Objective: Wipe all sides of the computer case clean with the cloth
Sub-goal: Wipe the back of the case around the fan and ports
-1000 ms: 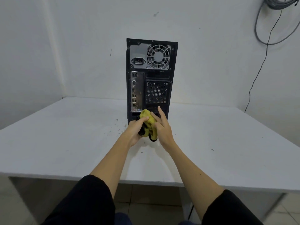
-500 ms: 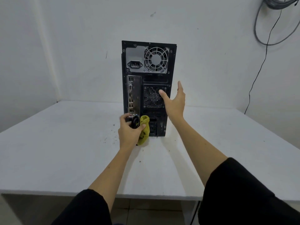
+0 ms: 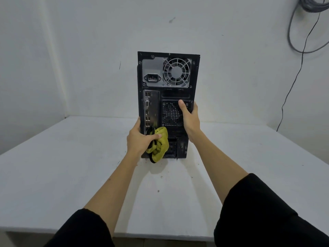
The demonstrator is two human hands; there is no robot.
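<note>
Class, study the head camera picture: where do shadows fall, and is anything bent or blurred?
Head view: soft arm shadows fall on the table below the cloth; wide-angle lens leans the computer case and bows the wall corner; focus stays fairly sharp, no strong glare.

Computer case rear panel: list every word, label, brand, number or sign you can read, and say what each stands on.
No text can be read in the head view.
computer case: no brand or label shows on the rear panel.
power supply: bare grey plate, no legible marking.
port panel: any marks by the sockets are too small and blurred.
cloth: no print visible.
</note>
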